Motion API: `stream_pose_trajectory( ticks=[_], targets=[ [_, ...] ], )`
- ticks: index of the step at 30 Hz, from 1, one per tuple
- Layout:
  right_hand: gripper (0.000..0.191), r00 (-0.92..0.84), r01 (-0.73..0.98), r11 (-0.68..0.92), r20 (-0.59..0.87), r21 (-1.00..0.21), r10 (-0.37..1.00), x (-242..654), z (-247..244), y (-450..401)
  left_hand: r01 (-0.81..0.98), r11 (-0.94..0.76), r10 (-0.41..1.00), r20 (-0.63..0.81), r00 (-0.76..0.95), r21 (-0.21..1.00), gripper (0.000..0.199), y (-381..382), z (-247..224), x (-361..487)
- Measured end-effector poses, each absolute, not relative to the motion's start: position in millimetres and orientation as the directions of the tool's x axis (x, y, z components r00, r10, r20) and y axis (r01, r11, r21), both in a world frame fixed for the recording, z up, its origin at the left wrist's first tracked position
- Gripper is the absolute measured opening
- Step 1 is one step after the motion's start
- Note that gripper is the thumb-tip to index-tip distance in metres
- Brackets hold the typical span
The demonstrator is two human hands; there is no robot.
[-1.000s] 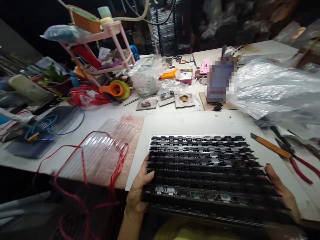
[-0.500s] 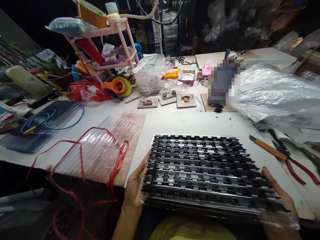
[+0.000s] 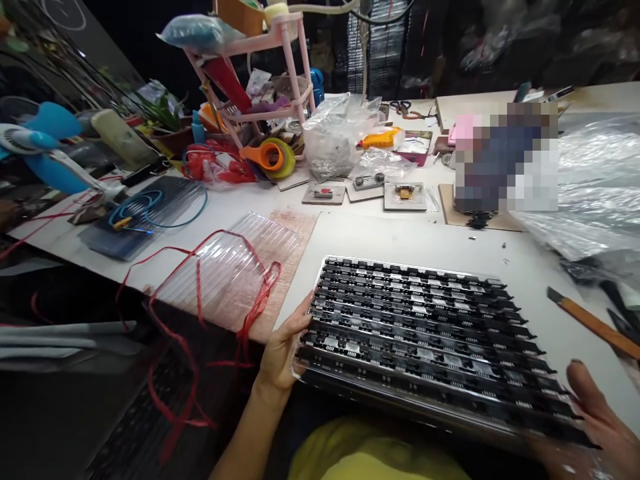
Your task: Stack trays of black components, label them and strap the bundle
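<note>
A clear plastic tray filled with rows of black parts with metal pins is held over the front edge of the white table. My left hand grips its left side, thumb on the rim and the other fingers hidden beneath. At the right front corner, my right hand supports the tray, its thumb raised and its lower fingers blurred under the clear plastic. To the left lies a clear ribbed sheet with red ribbon across it.
An orange cutter lies to the right, beside dark-handled tools. Behind stand small square blocks, a clear bag and a pink rack. A blue fan is at far left. Plastic wrap covers the back right.
The view has turned left, bringing the fan into sight. The tray and both hands appear farther right, with the right thumb now lifted from the tray's side.
</note>
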State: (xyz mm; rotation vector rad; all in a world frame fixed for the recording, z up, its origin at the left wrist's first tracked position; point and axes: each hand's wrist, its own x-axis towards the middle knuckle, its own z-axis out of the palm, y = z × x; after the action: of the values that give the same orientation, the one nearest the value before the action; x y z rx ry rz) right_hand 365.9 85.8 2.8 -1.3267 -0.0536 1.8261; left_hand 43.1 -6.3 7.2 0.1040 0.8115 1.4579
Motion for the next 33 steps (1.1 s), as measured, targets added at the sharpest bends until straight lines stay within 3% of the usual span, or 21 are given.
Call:
stream_pose_trajectory(
  ticks=[4,11,19,25,33],
  targets=[
    [0.037,-0.038,-0.732,-0.568,-0.810,-0.376,0.585,357,10,90,-0.796,0.149,0.892,-0.427,-0.149,0.587,0.063,-12,4,45],
    [0.013,-0.259,-0.790,-0.540,-0.642,-0.289,0.722,357,2,87,-0.742,0.227,0.829,-0.525,-0.191,0.630,0.068,-14,2,45],
    [0.018,-0.338,-0.813,-0.541,-0.582,-0.215,0.739,353,9,88,-0.716,0.251,0.748,-0.600,-0.283,0.651,0.065,-15,1,40],
    [0.020,-0.315,-0.809,-0.533,-0.585,-0.247,0.748,350,14,91,-0.735,0.254,0.746,-0.611,-0.265,0.629,0.072,-12,5,40],
    [0.023,-0.282,-0.814,-0.518,-0.601,-0.262,0.748,351,13,89,-0.774,0.236,0.757,-0.610,-0.232,0.588,0.068,-17,-4,33]
  ],
)
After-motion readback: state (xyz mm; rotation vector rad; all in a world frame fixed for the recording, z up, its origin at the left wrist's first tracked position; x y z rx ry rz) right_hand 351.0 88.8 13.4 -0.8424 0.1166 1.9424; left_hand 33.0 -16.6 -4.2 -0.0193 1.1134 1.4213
